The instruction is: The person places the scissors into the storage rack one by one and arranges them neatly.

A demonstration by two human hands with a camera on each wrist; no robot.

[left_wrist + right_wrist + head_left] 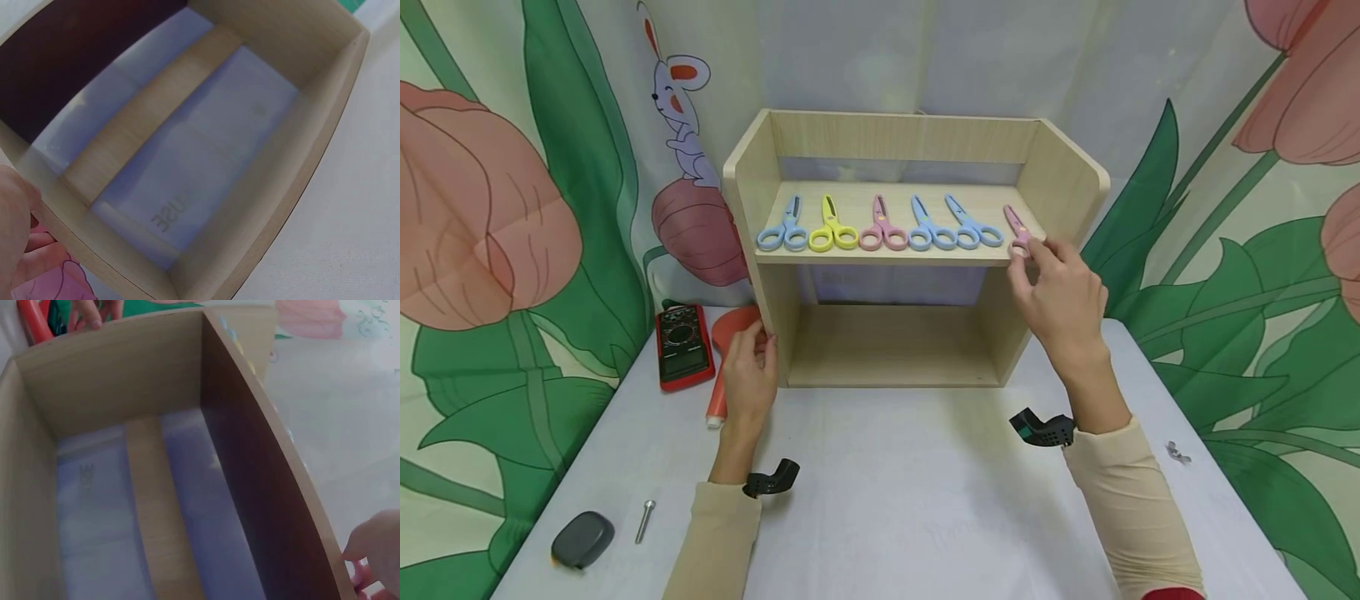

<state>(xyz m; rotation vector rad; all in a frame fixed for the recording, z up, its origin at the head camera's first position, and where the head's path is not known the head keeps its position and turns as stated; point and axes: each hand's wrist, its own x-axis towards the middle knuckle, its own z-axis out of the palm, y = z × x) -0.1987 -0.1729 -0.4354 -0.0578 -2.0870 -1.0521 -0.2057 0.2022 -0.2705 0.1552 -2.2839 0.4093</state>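
Observation:
A two-level wooden shelf point(880, 258) stands on the table, its upper board carrying a row of small scissors. From the left they are blue scissors point(786, 227), yellow scissors point(831, 227), pink scissors point(882, 225), then two more blue pairs. At the row's right end, my right hand point(1063, 292) pinches the handle of another pink pair of scissors point(1017, 221), which still lies on the board. My left hand point(751, 371) rests against the outside of the shelf's left wall, fingers loosely bent and touching the front edge. In the right wrist view the scissors are mostly hidden.
Left of the shelf lie a red-and-black multimeter point(685, 346) and an orange-red tool point(722, 367), partly behind my left hand. A dark tape measure point(583, 539) and a bolt point(645, 522) lie at the front left. A small metal piece point(1177, 452) sits near the right edge.

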